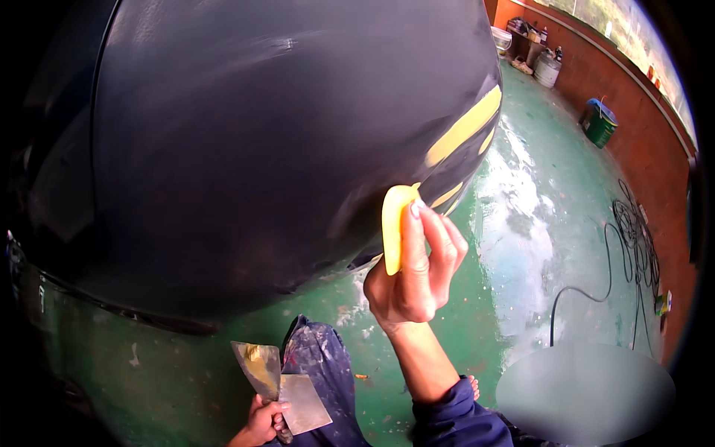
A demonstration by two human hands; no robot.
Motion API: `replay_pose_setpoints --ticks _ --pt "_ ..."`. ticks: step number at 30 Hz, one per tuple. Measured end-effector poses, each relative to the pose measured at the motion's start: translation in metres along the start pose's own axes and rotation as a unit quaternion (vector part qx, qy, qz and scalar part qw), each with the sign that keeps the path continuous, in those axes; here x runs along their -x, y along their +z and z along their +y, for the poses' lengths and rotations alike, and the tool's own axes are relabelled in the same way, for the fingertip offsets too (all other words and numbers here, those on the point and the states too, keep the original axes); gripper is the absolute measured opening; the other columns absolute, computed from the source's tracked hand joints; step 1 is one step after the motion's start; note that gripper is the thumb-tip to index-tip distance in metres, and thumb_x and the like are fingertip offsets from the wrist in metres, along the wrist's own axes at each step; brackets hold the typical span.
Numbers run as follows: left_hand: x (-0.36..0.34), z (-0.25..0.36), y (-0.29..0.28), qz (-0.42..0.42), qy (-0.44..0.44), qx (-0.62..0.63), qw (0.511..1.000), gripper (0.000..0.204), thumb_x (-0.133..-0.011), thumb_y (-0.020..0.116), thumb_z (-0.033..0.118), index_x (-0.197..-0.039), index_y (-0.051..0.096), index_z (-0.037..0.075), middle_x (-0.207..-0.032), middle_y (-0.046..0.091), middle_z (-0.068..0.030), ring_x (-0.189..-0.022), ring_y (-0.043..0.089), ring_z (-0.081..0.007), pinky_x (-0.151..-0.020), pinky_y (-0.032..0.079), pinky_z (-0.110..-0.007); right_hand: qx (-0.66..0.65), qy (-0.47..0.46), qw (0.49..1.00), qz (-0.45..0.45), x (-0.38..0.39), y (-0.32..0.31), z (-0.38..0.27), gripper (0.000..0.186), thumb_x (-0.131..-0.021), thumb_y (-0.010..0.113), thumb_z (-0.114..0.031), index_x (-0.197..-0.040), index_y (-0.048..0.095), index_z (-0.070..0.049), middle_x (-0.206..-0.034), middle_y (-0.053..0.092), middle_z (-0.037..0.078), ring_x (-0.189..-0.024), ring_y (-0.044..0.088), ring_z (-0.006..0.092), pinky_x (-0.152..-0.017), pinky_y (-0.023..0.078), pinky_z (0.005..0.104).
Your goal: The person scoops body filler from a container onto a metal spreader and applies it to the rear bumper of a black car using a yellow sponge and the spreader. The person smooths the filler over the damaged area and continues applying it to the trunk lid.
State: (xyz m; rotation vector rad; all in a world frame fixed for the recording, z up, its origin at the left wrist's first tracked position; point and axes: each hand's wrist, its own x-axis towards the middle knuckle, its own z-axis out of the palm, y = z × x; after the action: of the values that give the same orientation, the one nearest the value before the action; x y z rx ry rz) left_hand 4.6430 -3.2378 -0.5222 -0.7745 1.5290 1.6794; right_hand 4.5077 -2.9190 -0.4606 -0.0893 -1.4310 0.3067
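My right hand (415,272) grips a yellow filler spreader (392,227) and presses its edge against the lower side of a dark car body panel (246,149). Yellow filler streaks (462,130) lie across the panel just to the right of the spreader. My left hand (262,423) is low, near the bottom edge, and holds two metal putty knives (279,384); one carries a dab of yellow filler. My knee in paint-stained blue trousers (322,365) is between the hands.
The floor (536,223) is green, wet and shiny. A black cable (629,246) lies coiled at the right by a red-brown wall (633,89). A green bin (599,123), a white bucket (547,69) and shelves with clutter stand at the far right.
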Motion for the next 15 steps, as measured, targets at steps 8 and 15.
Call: replay_pose_setpoints --ticks 8,15 --pt "-0.006 -0.007 -0.014 0.008 0.001 0.019 1.0 0.023 -0.085 0.07 0.014 -0.071 0.052 0.013 -0.046 0.042 0.0001 -0.033 0.039 -0.0148 -0.031 0.034 -0.034 -0.024 0.066 0.996 -0.059 0.003 -0.024 -0.003 0.034 -0.078 0.06 0.021 -0.108 0.07 0.009 -0.101 0.07 0.021 -0.088 0.065 0.0324 -0.081 0.053 0.039" --pt "-0.073 -0.05 -0.062 -0.119 0.026 0.068 0.99 0.017 -0.086 0.067 0.006 -0.075 0.053 0.007 -0.053 0.043 0.0013 -0.04 0.043 -0.0121 -0.039 0.036 -0.031 -0.045 0.029 0.994 -0.093 -0.025 -0.013 0.001 0.036 -0.072 0.059 0.019 -0.104 0.07 0.005 -0.096 0.071 0.018 -0.089 0.065 0.0329 -0.082 0.052 0.0393"
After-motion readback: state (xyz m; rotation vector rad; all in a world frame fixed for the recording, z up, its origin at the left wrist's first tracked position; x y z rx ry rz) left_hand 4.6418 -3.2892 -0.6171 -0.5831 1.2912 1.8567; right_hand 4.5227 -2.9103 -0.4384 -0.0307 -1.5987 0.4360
